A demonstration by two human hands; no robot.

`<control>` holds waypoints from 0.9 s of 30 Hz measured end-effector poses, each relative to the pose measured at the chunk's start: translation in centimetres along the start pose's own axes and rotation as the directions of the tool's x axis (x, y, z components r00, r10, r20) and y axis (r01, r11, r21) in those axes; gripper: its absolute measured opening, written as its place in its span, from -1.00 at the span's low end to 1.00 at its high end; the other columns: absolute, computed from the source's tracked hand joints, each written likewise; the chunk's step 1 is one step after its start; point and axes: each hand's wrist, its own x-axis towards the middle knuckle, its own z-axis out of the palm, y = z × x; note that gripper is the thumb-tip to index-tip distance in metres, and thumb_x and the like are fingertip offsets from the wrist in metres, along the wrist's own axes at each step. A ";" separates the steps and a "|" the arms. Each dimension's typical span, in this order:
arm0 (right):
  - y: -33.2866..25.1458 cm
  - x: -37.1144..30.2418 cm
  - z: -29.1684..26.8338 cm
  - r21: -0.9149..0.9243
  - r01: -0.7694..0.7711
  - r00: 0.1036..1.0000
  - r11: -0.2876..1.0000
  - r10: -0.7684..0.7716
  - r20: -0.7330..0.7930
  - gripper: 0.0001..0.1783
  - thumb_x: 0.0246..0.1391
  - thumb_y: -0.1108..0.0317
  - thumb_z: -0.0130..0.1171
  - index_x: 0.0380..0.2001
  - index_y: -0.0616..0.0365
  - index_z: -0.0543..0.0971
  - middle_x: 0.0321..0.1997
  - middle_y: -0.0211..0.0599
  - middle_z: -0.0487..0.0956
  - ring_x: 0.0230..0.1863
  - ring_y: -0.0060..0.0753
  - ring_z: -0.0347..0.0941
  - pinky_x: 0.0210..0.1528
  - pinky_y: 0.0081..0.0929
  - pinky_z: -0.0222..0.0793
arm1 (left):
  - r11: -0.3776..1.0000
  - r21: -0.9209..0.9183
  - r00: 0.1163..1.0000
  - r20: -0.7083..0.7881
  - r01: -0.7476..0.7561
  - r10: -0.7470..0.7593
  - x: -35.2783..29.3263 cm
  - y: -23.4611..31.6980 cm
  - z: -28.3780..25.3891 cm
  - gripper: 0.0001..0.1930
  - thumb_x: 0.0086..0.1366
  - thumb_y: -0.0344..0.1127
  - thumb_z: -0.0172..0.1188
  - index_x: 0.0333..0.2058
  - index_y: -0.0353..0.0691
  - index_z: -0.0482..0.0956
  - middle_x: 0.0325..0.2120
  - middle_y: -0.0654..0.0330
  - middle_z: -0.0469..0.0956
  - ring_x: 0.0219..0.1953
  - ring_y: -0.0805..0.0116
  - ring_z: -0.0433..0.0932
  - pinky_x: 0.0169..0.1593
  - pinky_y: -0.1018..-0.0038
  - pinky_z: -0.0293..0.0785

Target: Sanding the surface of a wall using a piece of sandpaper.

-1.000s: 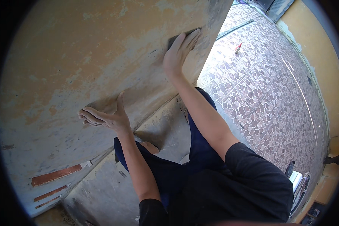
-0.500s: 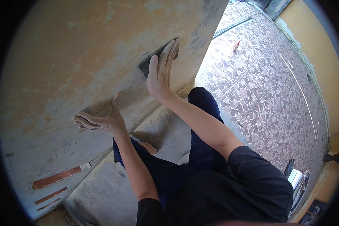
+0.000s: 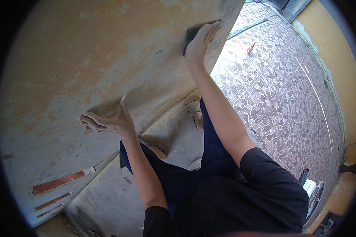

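The right hand (image 3: 199,45) had slid the dark sheet (image 3: 190,33) along the wall (image 3: 87,59) towards its edge — bringing the rubbing there (whether its grip pinched the sheet, I couldn't tell). The left hand (image 3: 114,123) stayed put, thumb and fingers apart.

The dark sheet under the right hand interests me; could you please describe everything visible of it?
The dark sheet looks thin and flat, its upper edge nearly straight; its exact material cannot be told. It lies against the patchy yellow and grey wall, near the wall's right edge, with the right hand over it. Only its left part and upper edge show clearly.
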 end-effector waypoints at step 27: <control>2.2 -6.4 1.1 -0.310 0.263 0.958 0.913 -0.209 0.199 -0.10 0.53 -0.11 -0.50 0.49 0.54 -0.34 0.63 0.33 -0.40 0.66 0.19 -0.56 0.64 -0.07 -0.64 | 1.000 -0.001 1.000 -0.023 -0.007 0.007 0.2 0.4 0.6 0.39 0.06 0.49 0.38 0.44 -0.53 -0.16 0.44 -0.23 -0.13 0.56 -0.17 -0.31 0.53 -0.21 -0.37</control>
